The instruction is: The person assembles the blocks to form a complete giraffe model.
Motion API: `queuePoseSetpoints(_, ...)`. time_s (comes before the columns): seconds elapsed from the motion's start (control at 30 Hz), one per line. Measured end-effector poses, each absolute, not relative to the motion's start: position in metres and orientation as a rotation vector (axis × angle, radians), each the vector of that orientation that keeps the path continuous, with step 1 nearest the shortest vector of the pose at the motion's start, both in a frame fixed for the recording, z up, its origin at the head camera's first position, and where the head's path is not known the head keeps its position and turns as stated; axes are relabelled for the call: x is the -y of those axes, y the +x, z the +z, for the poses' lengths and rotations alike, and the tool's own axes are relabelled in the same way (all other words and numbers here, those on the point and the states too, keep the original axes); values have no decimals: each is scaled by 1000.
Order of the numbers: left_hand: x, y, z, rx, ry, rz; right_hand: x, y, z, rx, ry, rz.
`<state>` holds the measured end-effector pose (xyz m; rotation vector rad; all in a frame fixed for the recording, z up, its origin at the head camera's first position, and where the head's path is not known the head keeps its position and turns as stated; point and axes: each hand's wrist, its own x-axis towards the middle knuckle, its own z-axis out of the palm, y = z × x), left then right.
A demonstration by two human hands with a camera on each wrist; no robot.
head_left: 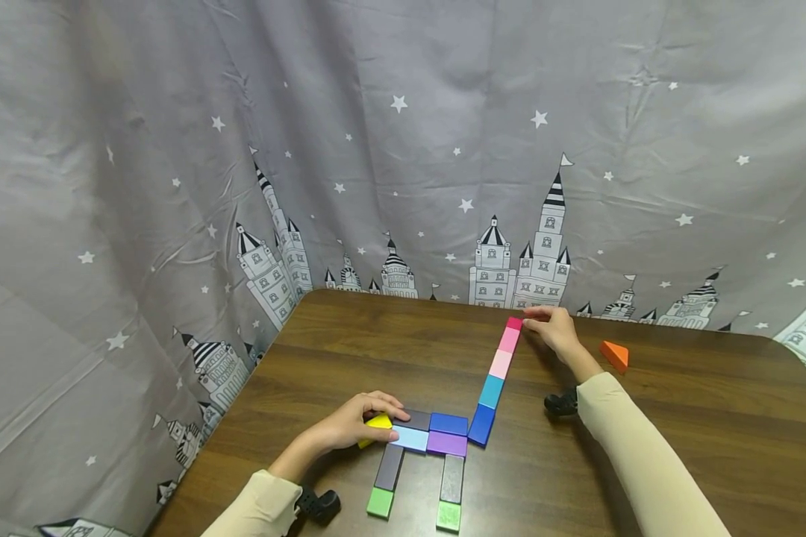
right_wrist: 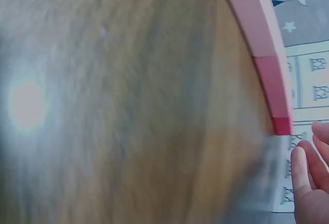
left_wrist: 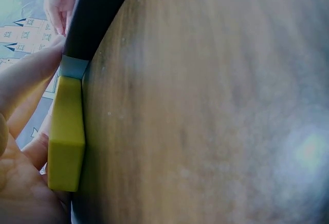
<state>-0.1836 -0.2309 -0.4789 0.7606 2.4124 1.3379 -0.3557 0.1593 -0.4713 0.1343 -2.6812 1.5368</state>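
Flat coloured blocks lie joined into a figure on the table. My left hand spans its left end, thumb at the light blue block and fingertips by the dark grey block. Partly hidden under that hand is a yellow block; the left wrist view shows the yellow block beside the palm. My right hand is beside the red block topping a slanted row. In the right wrist view, its fingers stand slightly apart from the red block and hold nothing.
Down from the red block run pink, pale pink, teal and blue blocks. Two dark legs end in green blocks. An orange triangular block lies right of my right hand. A grey curtain hangs behind the table.
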Motion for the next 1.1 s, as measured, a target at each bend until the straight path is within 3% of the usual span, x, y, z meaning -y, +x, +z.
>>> queuePoseSetpoints(0.5,232,-184,-480,-2424,751,1322,-223,-333,-447,2478,278,1452)
queuePoseSetpoints(1.1,231,-184,-480,-2413,763,1322,-280,-301,-458,2677,-168,1162)
